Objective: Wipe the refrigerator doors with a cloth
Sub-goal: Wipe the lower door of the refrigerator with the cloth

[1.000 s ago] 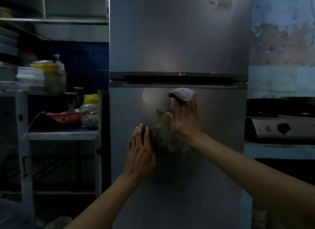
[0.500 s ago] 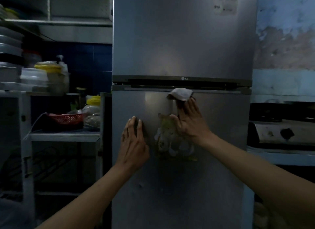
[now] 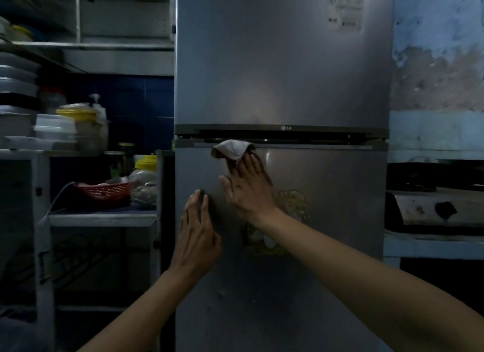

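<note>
The right hand [image 3: 248, 192] is pressing a small cloth [image 3: 231, 148] flat against the top edge of the lower fridge door [image 3: 327, 247], its fingertips hiding under the cloth. The left hand [image 3: 196, 236] is lying open and empty on the door. A faded sticker [image 3: 277, 228] is partly hiding behind the right wrist.

Left of the hands, a red basket [image 3: 104, 191] sits on a pale shelf [image 3: 102, 218] beside a yellow-lidded jar [image 3: 143, 178]. Higher left stand stacked white containers [image 3: 53, 127]. Right of the hands, a stained stove [image 3: 434, 210] rests below a peeling blue wall [image 3: 440, 63].
</note>
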